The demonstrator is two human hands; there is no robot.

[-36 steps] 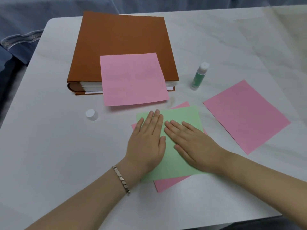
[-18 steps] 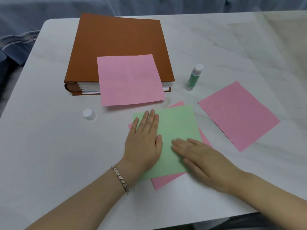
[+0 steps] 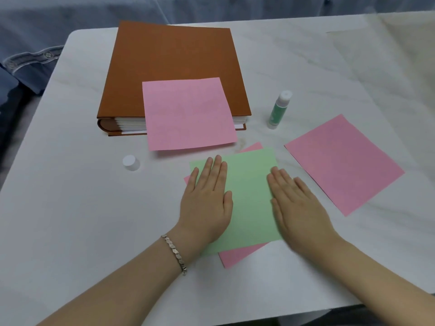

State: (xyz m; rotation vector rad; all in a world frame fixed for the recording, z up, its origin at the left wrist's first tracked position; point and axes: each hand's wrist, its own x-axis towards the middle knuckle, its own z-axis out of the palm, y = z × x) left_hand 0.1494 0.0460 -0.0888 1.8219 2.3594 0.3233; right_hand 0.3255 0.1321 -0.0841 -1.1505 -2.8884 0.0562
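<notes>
The square green paper sheet (image 3: 249, 196) lies on the near middle of the white bench (image 3: 70, 220), atop a pink paper sheet (image 3: 237, 256). Your left hand (image 3: 207, 203) and right hand (image 3: 299, 208) press flat, fingers straight, on its left and right edges.

Both hands lie flat, palms down, fingers straight: left hand (image 3: 205, 203) beside right hand (image 3: 299, 208).

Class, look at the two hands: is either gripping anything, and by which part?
Neither grips anything. The left hand and right hand lie flat on the green sheet, pressing its left side and right edge.
</notes>
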